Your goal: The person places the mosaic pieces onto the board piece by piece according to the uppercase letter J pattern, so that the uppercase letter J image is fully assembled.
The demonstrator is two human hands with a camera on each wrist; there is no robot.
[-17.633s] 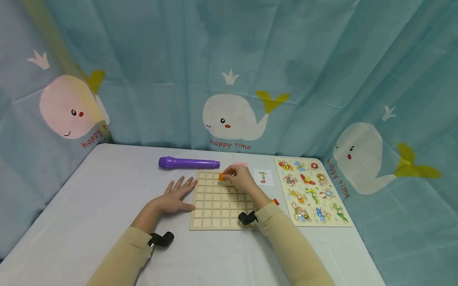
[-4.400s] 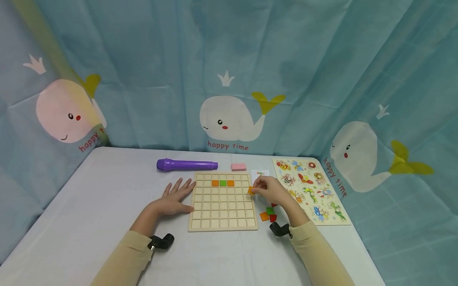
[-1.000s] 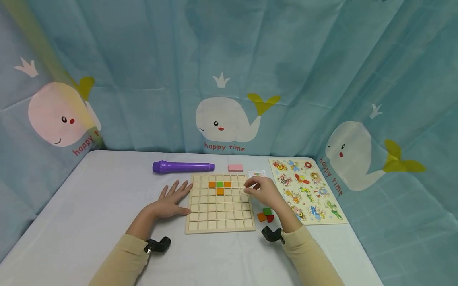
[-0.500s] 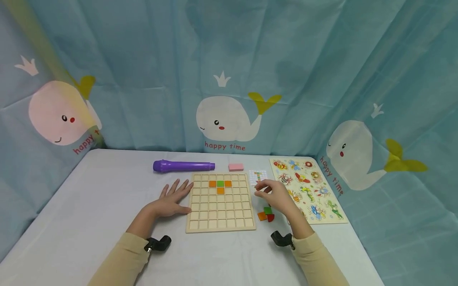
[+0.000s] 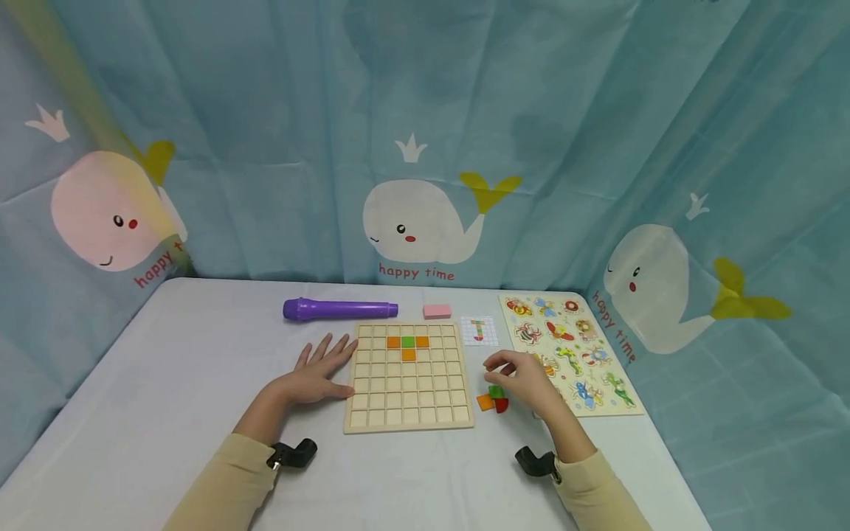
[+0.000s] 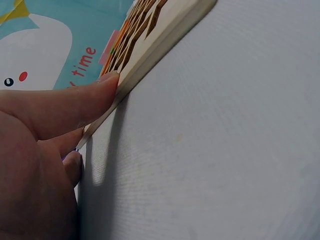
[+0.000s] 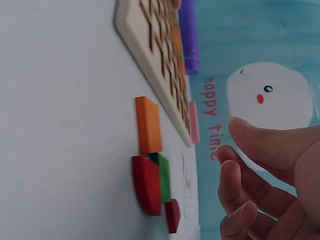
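Note:
My left hand point(image 5: 312, 376) lies with fingers spread at the left edge of a wooden grid board point(image 5: 412, 419); its thumb point(image 6: 102, 92) touches the board's rim in the left wrist view. In the board, an orange, a green point(image 5: 408, 342) and another orange tile form a row, with one orange tile point(image 5: 408, 355) below the green. Over the loose pieces right of the board hovers my right hand point(image 5: 521, 377), thumb and fingers apart and holding nothing. Beneath it lie an orange tile point(image 7: 148, 125), a green tile point(image 7: 162, 177), a red rounded piece point(image 7: 146, 186) and a second red piece point(image 7: 172, 216).
A small pattern card point(image 5: 479, 331) lies by the board's upper right corner. Behind the board are a purple toy microphone point(image 5: 341, 310) and a pink block point(image 5: 437, 311). An insect picture puzzle board point(image 5: 571, 354) lies to the right, partly behind my right hand.
Since 4.4 s ago, the orange tile from my right hand has gone into the board below the green. Over the last second that hand has moved right and nearer, over the loose pieces.

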